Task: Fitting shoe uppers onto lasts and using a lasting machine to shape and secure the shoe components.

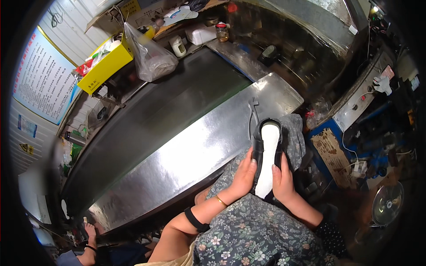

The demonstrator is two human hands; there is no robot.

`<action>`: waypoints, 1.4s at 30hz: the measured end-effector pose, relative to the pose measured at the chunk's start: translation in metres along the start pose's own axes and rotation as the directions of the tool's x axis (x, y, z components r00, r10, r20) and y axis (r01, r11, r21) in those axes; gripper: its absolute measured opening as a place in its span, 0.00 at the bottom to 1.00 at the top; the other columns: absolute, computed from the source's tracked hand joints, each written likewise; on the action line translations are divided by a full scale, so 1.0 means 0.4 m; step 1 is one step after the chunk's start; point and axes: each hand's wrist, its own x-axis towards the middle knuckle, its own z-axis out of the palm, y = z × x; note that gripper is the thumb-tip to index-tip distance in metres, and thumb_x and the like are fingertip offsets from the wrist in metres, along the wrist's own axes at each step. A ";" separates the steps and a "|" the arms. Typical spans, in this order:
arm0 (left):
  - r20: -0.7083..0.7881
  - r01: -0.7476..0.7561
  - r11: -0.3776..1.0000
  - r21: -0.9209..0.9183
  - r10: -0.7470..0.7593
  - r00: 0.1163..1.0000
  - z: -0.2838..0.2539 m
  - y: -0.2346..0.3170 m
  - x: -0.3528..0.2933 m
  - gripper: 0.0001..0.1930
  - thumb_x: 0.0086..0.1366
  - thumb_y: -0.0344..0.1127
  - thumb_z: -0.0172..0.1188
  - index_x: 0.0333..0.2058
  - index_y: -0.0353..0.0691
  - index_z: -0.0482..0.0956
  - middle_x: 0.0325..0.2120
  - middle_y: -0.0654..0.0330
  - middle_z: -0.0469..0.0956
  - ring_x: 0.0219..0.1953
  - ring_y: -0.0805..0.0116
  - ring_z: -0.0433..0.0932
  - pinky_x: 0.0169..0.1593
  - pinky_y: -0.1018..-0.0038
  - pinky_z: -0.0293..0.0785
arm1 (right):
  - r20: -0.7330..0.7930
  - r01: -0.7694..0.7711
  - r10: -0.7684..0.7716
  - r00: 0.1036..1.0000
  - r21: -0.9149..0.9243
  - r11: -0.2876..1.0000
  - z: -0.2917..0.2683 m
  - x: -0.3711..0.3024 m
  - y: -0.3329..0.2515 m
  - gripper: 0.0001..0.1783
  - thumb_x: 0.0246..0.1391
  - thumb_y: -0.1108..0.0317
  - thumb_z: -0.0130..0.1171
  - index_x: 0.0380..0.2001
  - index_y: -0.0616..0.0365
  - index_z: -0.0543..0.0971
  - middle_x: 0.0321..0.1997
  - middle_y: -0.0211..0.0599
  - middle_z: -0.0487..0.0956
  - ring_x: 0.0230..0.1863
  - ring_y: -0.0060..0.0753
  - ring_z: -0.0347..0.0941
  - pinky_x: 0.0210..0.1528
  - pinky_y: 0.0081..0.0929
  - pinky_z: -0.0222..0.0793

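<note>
Over my lap I hold a black shoe upper [258,155] with a long white insole [269,153] lying in its middle. The rounded end of the upper points away from me. My left hand [243,176] is closed on its left side, thumb along the edge. My right hand [283,181] grips the right side, its thumb beside the white insole. Just beyond the upper, a thin grey tool-like piece [253,116] rests on the shiny metal ledge [177,155]; its exact kind I cannot make out. A flowered apron [253,230] covers my lap.
A dark conveyor belt [168,97] runs past the ledge. Beyond it are a yellow box [106,66], a plastic bag [153,62] and a jar [222,33]. A co-worker's hand [90,229] is at the lower left. A fan [388,204] stands at the right.
</note>
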 end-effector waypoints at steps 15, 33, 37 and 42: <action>0.076 0.088 -0.006 -0.996 -0.570 0.818 -0.134 0.058 -0.010 0.31 0.69 0.65 0.46 0.55 0.45 0.75 0.48 0.62 0.80 0.46 0.68 0.80 0.53 0.66 0.76 | 0.406 -0.277 0.028 0.914 0.570 0.773 0.049 0.080 -0.087 0.34 0.62 0.67 0.52 0.68 0.64 0.56 0.64 0.50 0.69 0.65 0.36 0.64 0.66 0.30 0.60; 0.510 0.610 0.603 -0.513 -0.358 0.782 0.012 0.166 -0.001 0.14 0.73 0.39 0.53 0.49 0.35 0.76 0.36 0.61 0.81 0.33 0.75 0.78 0.39 0.78 0.77 | -0.492 -0.079 0.206 0.846 0.267 0.961 -0.656 -0.020 -0.106 0.49 0.38 0.81 0.68 0.67 0.59 0.63 0.62 0.39 0.71 0.59 0.27 0.67 0.62 0.26 0.61; 0.560 0.568 0.707 -0.421 -0.290 0.776 0.061 0.038 -0.004 0.14 0.71 0.37 0.57 0.49 0.35 0.79 0.37 0.64 0.81 0.36 0.78 0.76 0.39 0.81 0.73 | -0.770 -0.353 0.013 0.638 -0.278 0.893 -0.944 -0.087 -0.066 0.46 0.35 0.70 0.73 0.63 0.50 0.71 0.70 0.63 0.58 0.74 0.47 0.53 0.68 0.33 0.53; 0.488 0.473 0.794 -0.382 -0.261 0.833 0.081 0.042 -0.023 0.13 0.69 0.36 0.59 0.48 0.34 0.79 0.31 0.65 0.79 0.33 0.77 0.74 0.38 0.78 0.72 | -0.907 -0.615 -0.066 0.416 -0.334 0.715 -1.163 -0.065 -0.035 0.44 0.33 0.67 0.70 0.62 0.42 0.73 0.71 0.64 0.57 0.65 0.50 0.67 0.61 0.33 0.65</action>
